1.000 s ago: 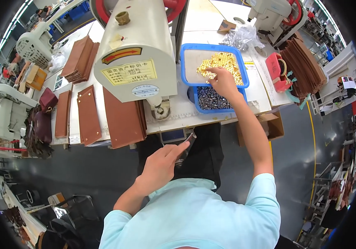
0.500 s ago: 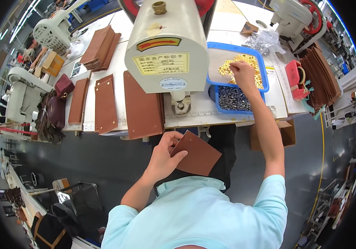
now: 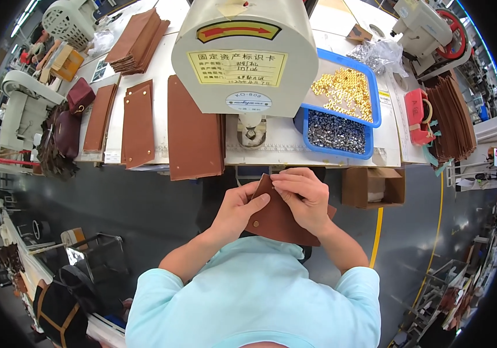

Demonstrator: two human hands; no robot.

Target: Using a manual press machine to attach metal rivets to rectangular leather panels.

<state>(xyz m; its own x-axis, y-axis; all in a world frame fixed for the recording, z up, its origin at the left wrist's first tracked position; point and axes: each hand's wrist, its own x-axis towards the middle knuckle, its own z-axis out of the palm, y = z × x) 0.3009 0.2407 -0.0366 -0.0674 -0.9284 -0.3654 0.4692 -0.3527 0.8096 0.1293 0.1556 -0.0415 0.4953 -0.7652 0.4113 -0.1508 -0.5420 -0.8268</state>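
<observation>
A brown leather panel [image 3: 283,225] is held in front of my body, below the table's front edge. My left hand [image 3: 234,211] grips its left side, thumb on the face. My right hand [image 3: 303,200] is closed in a pinch against the panel's upper edge. A tiny gold-coloured glint shows by its fingertips, but what they pinch is too small to make out. A round metal stud [image 3: 256,224] sits on the panel below my left thumb. Small gold-coloured metal pieces [image 3: 347,93] lie in a blue-rimmed tray [image 3: 377,87], with dark metal pieces [image 3: 332,132] in the blue tray [image 3: 370,148] nearer me.
A white press machine [image 3: 242,58] stands over the table ahead. Leather panels [image 3: 196,127] are stacked left of it, with more panels [image 3: 138,124] and a tall stack [image 3: 138,40] farther left. Below the right side stands a cardboard box [image 3: 374,188]. A red container [image 3: 416,116] sits far right.
My right hand has come back from the tray of gold-coloured pieces to the panel's upper edge. The panel has turned and tilted in my left hand, and the view has shifted slightly.
</observation>
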